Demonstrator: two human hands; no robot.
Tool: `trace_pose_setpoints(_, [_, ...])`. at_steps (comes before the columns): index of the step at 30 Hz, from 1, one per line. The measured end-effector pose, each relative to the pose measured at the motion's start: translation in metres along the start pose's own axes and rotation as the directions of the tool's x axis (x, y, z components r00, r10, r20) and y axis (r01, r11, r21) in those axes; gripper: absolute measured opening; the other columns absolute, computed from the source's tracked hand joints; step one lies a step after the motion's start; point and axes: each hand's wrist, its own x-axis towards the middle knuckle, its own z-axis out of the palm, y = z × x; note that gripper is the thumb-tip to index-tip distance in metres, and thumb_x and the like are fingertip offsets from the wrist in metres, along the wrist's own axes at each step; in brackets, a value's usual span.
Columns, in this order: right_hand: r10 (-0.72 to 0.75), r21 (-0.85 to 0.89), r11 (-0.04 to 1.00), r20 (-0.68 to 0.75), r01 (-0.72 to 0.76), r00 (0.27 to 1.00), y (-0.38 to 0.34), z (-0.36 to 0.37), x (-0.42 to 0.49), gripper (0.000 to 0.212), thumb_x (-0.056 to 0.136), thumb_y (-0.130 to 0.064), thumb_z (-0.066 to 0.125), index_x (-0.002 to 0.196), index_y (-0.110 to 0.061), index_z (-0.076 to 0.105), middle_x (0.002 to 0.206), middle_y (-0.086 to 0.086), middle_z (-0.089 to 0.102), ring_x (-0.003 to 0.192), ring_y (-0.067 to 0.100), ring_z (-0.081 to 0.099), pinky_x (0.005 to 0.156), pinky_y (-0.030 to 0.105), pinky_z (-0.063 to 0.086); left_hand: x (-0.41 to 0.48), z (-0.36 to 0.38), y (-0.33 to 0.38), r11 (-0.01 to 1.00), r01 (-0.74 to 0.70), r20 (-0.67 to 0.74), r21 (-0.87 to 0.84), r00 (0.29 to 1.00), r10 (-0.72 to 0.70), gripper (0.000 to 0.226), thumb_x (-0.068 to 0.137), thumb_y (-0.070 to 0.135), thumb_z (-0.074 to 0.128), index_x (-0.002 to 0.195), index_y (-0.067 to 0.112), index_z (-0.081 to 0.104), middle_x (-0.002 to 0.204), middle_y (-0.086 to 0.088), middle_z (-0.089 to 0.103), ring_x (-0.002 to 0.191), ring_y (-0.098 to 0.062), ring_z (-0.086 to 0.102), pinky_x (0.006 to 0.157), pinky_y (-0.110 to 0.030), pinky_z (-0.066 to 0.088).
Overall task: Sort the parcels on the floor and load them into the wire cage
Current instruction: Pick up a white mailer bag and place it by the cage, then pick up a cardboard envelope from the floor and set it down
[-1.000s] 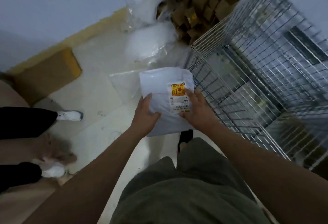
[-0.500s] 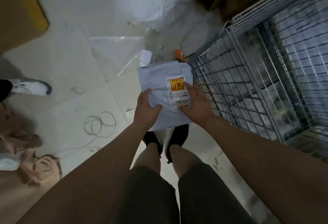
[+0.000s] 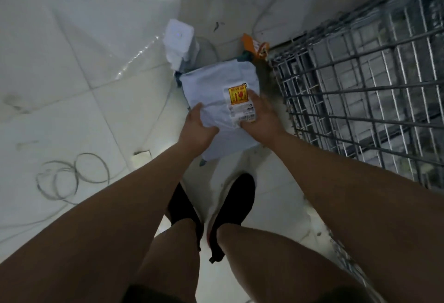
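Observation:
I hold a white plastic parcel with a yellow-and-red fragile sticker and a barcode label in front of me, above the floor. My left hand grips its lower left edge. My right hand grips its lower right side, with the thumb over the label. The wire cage stands just to the right of the parcel, its mesh wall a short way from my right hand. A small white box-like parcel lies on the floor beyond the one I hold.
An orange package lies at the cage's near corner. Clear plastic sheeting covers the tiled floor at upper left. A coil of wire lies at left. My two dark shoes stand below the parcel.
My view has tilted further down toward the floor. The parcel stays in both hands, held lower and closer to the cage corner. The cardboard box at upper left has left the view.

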Motion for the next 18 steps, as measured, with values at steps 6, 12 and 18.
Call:
trace_pose_setpoints(6, [0.058,-0.174,0.984,0.069,-0.045,0.996,-0.013,-0.009,-0.005,0.095,0.088,-0.046,0.071,0.163,-0.037,0.014,0.17,0.004,0.009,0.15,0.035,0.027,0.12,0.045,0.032,-0.015,-0.017,0.008,0.998,0.002,0.052,0.066,0.999,-0.006,0.08,0.09,0.012,0.072,0.159,0.016,0.034,0.163,-0.012,0.032,0.15,-0.026,0.033,0.121,-0.037,0.031])
trace_pose_setpoints(12, [-0.146,-0.146,0.977,0.073,0.155,0.987,-0.115,-0.055,-0.071,0.093,0.089,-0.037,0.076,0.163,-0.026,0.021,0.17,0.008,0.015,0.154,0.027,0.021,0.12,0.04,0.029,-0.094,-0.093,0.074,0.991,-0.113,-0.006,0.077,0.993,0.114,0.074,0.091,0.014,0.074,0.157,0.024,0.041,0.161,-0.007,0.036,0.146,-0.022,0.039,0.119,-0.037,0.035])
trace_pose_setpoints(18, [-0.34,-0.179,0.909,0.206,0.377,0.918,-0.266,-0.131,-0.164,0.084,0.093,-0.038,0.073,0.161,-0.022,0.026,0.167,0.009,0.022,0.153,0.029,0.022,0.123,0.04,0.024,-0.219,-0.213,0.168,0.97,-0.186,-0.175,0.158,0.961,0.212,0.073,0.089,0.017,0.076,0.155,0.025,0.045,0.154,-0.002,0.045,0.135,-0.02,0.049,0.112,-0.033,0.041])
